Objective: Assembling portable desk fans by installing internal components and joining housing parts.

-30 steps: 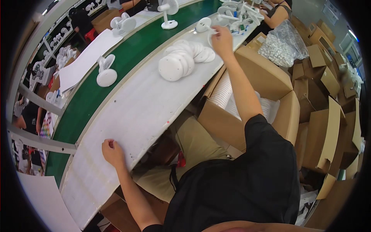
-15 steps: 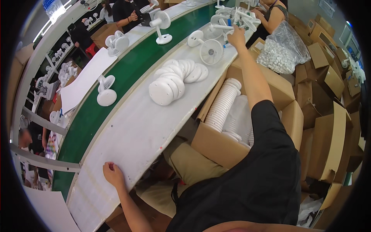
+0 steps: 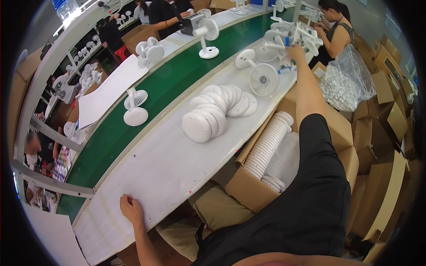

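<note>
My right hand (image 3: 296,52) is stretched to the far end of the white tabletop, at a heap of white fan parts (image 3: 306,37). Its fingers are bent down beside a blue piece, and what they grip is partly hidden. Just nearer lie a small white fan (image 3: 263,80) with a round grille and a blue cylinder (image 3: 284,70). My left hand (image 3: 132,209) rests on the near part of the tabletop, fingers curled, with nothing visible in them. Between my hands, white round discs (image 3: 199,127) lie in overlapping rows.
A green conveyor belt (image 3: 171,84) curves along the left, bearing upright fan (image 3: 208,42) and another fan (image 3: 135,116). At my right, an open carton (image 3: 248,188) holds stacked white discs. Beyond it are a plastic bag (image 3: 346,84) of small white pieces, a co-worker (image 3: 339,35) and several cartons.
The view has turned, so the table and fans sit further right and lower. My right hand stays at the fan heap, with its fingers bent in more; my left hand keeps its place.
</note>
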Demonstrator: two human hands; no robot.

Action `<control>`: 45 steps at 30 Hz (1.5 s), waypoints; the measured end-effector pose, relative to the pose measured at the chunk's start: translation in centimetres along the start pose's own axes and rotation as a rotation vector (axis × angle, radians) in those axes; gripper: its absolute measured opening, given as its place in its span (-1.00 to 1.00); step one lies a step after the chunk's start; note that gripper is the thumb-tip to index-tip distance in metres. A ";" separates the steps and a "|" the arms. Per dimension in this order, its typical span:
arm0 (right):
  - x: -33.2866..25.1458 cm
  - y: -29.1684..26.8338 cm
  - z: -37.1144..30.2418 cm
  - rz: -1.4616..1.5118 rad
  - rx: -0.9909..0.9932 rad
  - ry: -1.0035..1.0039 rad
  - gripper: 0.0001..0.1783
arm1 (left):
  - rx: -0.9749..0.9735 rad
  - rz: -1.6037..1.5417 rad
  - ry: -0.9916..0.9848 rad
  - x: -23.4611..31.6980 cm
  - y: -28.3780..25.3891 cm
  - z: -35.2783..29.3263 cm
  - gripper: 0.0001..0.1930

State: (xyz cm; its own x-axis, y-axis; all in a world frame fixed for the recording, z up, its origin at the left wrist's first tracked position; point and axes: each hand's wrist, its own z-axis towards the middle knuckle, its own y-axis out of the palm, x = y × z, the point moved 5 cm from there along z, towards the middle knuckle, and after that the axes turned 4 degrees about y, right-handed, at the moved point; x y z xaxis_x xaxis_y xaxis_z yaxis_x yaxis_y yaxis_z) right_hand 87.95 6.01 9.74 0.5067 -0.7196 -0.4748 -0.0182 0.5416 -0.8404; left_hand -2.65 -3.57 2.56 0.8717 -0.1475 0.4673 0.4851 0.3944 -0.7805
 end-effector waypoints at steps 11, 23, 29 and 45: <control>-4.7 -0.9 3.6 -0.090 0.339 -0.105 -0.67 | 0.091 0.135 -0.005 -0.3 -0.4 -0.3 -0.93; -20.2 -14.9 -4.1 0.062 0.660 -0.668 -0.55 | 0.101 0.149 0.005 -0.5 -0.8 -0.1 -0.92; -22.5 -22.2 -22.1 0.458 0.744 -0.781 -0.67 | 0.173 -0.036 -0.028 -0.2 -1.8 -1.0 -0.95; -26.8 -13.7 -65.3 1.030 -0.244 -0.725 -0.73 | -0.079 -0.742 0.140 15.1 -5.5 -7.3 -0.36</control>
State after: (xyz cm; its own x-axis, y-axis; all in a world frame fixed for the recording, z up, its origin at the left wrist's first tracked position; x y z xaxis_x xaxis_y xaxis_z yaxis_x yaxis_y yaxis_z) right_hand 18.36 -10.51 16.90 0.5147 0.4232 -0.7456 -0.7973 0.5561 -0.2347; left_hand 8.35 -14.65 10.91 0.3125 -0.4643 0.8287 0.9468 0.0812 -0.3115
